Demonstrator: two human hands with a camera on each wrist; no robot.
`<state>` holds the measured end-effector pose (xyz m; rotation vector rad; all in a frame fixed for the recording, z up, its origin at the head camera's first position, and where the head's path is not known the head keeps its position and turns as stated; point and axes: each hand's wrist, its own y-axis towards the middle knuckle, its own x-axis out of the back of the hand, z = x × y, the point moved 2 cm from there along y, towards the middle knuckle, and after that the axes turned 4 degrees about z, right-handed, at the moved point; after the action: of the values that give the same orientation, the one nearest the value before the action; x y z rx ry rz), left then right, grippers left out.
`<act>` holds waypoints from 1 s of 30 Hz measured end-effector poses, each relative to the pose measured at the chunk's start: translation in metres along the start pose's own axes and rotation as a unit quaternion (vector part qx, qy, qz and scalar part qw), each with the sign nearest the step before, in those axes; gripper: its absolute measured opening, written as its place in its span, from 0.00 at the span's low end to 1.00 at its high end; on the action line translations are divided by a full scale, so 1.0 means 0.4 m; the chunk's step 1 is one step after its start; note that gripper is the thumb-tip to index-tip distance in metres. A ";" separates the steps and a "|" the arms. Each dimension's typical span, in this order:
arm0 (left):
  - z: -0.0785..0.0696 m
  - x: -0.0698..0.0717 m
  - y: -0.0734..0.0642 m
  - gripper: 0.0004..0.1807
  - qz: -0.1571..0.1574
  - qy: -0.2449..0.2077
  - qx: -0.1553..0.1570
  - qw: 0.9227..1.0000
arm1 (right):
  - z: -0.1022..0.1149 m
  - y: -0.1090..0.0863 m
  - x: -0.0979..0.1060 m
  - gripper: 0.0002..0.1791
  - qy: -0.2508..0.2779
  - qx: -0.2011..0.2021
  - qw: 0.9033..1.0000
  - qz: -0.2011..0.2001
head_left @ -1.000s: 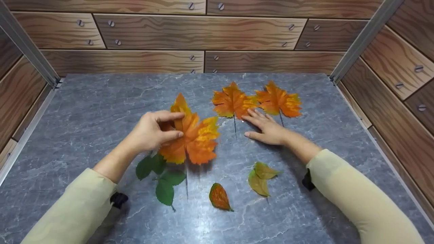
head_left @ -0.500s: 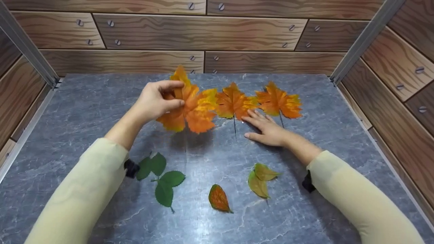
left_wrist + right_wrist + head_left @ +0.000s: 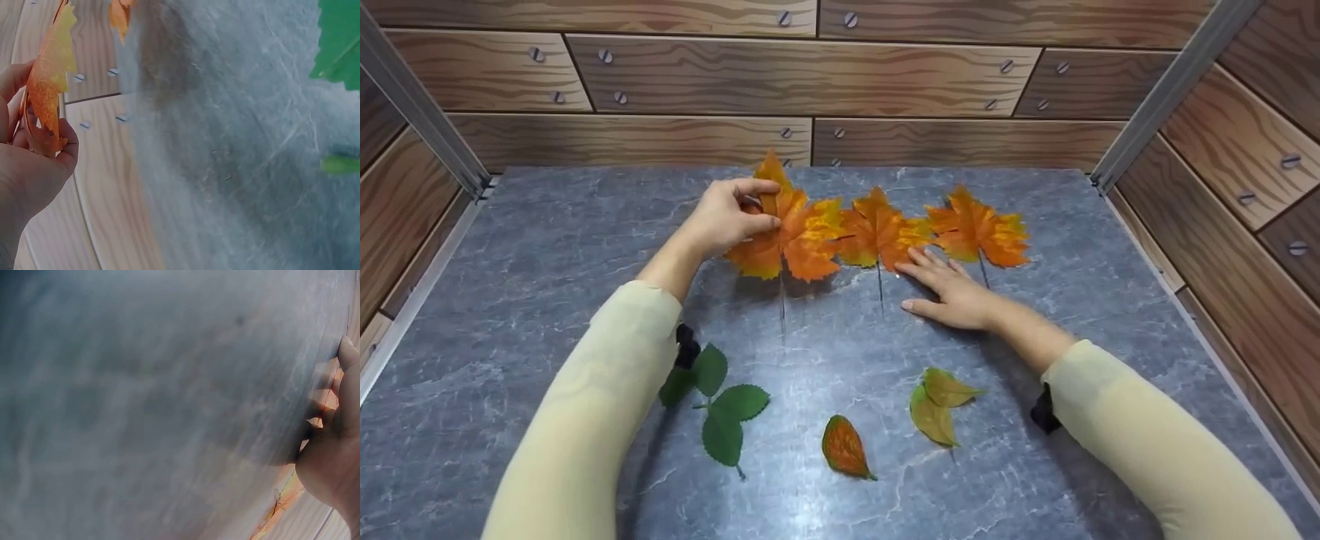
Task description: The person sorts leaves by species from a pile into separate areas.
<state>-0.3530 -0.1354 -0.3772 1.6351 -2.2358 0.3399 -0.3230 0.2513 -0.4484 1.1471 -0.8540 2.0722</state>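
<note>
In the head view my left hand [image 3: 733, 215] pinches a large orange and yellow maple leaf [image 3: 804, 238] by its left part, above the table at the back. The left wrist view shows that maple leaf [image 3: 48, 73] edge-on between thumb and fingers. My right hand [image 3: 956, 291] lies with fingers extended, its fingertips touching the lower right edge of the middle maple leaf [image 3: 876, 229]. Just behind that hand lies another maple leaf [image 3: 976, 227], its thin stem passing near the knuckles. The held leaf's right edge overlaps the middle leaf in view.
Nearer on the grey marbled table [image 3: 547, 247] lie a green leaf sprig [image 3: 727, 427], partly behind the left sleeve, a red-brown leaf [image 3: 844, 448] and a yellow-green leaf pair [image 3: 936, 405]. Wood-patterned walls [image 3: 802, 79] enclose the back and sides.
My left hand has carried the maple leaf from the middle of the table to the back, then slightly right, beside the middle leaf. The right hand has stayed in place.
</note>
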 end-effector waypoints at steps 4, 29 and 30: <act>0.031 -0.004 0.017 0.28 -0.005 0.011 0.007 1.000 | -0.001 0.000 -0.001 0.43 0.000 0.001 1.000 -0.003; 0.116 -0.020 0.076 0.33 -0.004 0.084 0.041 0.996 | 0.004 -0.003 -0.001 0.42 -0.002 0.005 1.000 -0.004; 0.118 -0.021 0.077 0.33 -0.003 0.084 0.041 0.996 | 0.003 -0.003 -0.002 0.42 -0.002 0.005 1.000 -0.004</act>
<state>-0.3865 -0.1371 -0.4234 1.5911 -2.1168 0.5536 -0.3211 0.2509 -0.4481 1.1584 -0.8409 2.0702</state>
